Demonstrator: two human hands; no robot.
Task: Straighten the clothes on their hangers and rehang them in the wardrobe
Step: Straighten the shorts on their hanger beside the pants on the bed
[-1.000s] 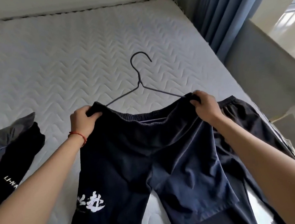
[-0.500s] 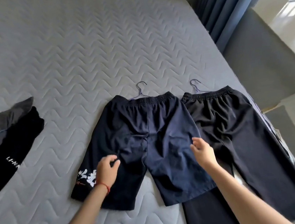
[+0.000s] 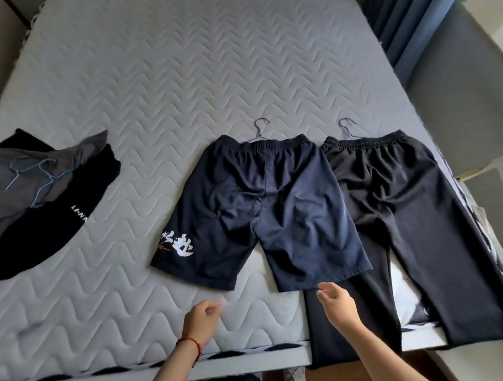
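Navy shorts [image 3: 264, 207] with white lettering on one leg lie flat on the mattress [image 3: 168, 74], a thin wire hanger hook [image 3: 260, 128] poking out above the waistband. Right beside them lie black trousers [image 3: 402, 204] on a second hanger [image 3: 346, 127], their legs draping over the bed's near edge. My left hand [image 3: 201, 321] hovers over the mattress just below the shorts' hem, fingers loosely curled, holding nothing. My right hand [image 3: 337, 304] hangs near the hem's right corner, also loosely curled and empty.
A heap of grey and black clothes [image 3: 34, 196] with blue hangers [image 3: 35, 177] lies at the mattress's left side. Blue curtains [image 3: 404, 0] hang at the right. A grey ledge [image 3: 468, 96] runs along the bed's right side. My knees show below the bed edge.
A second ago both hands held the shorts' waistband on the hanger. Then they smoothed the legs flat. Now both hands have pulled back off the shorts toward the bed's near edge.
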